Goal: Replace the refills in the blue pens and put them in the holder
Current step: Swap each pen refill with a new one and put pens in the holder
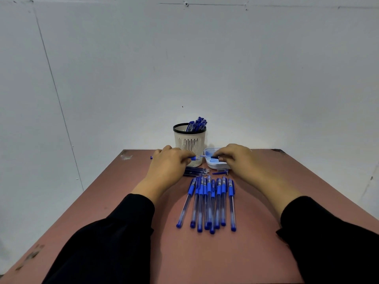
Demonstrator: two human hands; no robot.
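At centre frame your left hand (171, 160) grips a slim blue-and-clear plastic pen (195, 157), held level above the reddish-brown table (256, 253). Your right hand (235, 158) pinches the pen's blue tip end; the fingers (222, 158) of both hands curl onto it. Judge the pen light, stiff and smooth, hence apt to slip. Take hold on the ribbed blue grip and the barrel, not on the thin refill, which would probably bend.

Directly behind the hands stands the cream slotted pen holder with a black rim (189, 140), already carrying several blue pens (198, 124) that lean toward its right side. Just right of it sits a shallow white plastic tray (215, 165) with small blue parts inside.

Below the hands a loose bundle of dark blue refills (196, 172) lies on the table, with one small blue piece (220, 172) just beside it. Nearer you, at lower centre, lies a row of capped blue pens (211, 203), packed side by side. These could roll if your sleeves brush them.
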